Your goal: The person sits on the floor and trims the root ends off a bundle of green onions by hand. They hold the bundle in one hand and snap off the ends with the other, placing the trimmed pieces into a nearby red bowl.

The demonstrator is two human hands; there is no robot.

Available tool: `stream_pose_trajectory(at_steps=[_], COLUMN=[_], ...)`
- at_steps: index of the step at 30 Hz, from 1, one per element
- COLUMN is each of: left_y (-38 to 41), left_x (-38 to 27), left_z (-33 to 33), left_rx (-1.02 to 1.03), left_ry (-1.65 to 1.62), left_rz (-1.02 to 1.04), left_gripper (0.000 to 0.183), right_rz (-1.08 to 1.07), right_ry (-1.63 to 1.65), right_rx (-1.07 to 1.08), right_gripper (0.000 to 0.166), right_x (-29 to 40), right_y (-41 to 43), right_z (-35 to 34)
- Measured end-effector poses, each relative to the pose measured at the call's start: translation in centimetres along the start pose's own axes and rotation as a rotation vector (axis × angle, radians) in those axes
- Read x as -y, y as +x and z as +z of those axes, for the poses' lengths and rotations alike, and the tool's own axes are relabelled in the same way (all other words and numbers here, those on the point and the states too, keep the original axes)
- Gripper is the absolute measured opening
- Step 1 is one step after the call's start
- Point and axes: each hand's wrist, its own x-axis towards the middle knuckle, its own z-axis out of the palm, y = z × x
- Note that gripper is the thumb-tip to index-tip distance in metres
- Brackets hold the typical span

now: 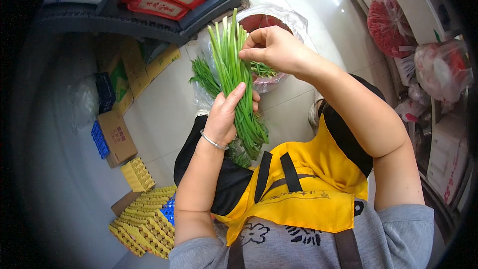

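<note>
My left hand is wrapped around the middle of a bunch of long green garlic chives, pale stalk ends pointing away from me and leaves hanging toward my lap. At the bunch's right edge, the thumb and forefinger of my right hand pinch at the outer stalks. Beyond and partly under that hand stands a reddish bucket with a clear plastic liner. Short green pieces lie in it. Behind my left hand, more greens rest on clear plastic. Other leaves show below the bunch.
A dark shelf with red packages stands front left. Cardboard boxes and stacked yellow egg trays line the left. On the right, a rack holds a red-filled bag and other plastic bags.
</note>
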Motion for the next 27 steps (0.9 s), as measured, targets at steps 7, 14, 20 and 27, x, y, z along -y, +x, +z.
stream_pose_trajectory(at_steps=[7,14,20,27], left_y=[-0.1,-0.5,-0.9,-1.2], left_x=[-0.4,-0.4,-0.7,-1.0], left_z=[-0.6,-0.9,-0.7,-2.0], left_rx=[-0.05,-0.073,-0.031,0.037], left_ry=[-0.043,-0.004,0.023,0.094], left_rz=[0.016,0.04,0.081,0.062], left_gripper=[0.024,0.024,0.022,0.023], right_rz=[0.081,0.142,0.354,0.454], right_ry=[0.035,0.244,0.635,1.034], right_rx=[0.009,0.049,0.12,0.28], right_gripper=[0.017,0.014,0.01,0.013], right_x=[0.4,0.8,0.6,0.5], right_y=[-0.2,-0.2,0.1,0.7], right_z=[-0.5,-0.2,-1.1,-2.1])
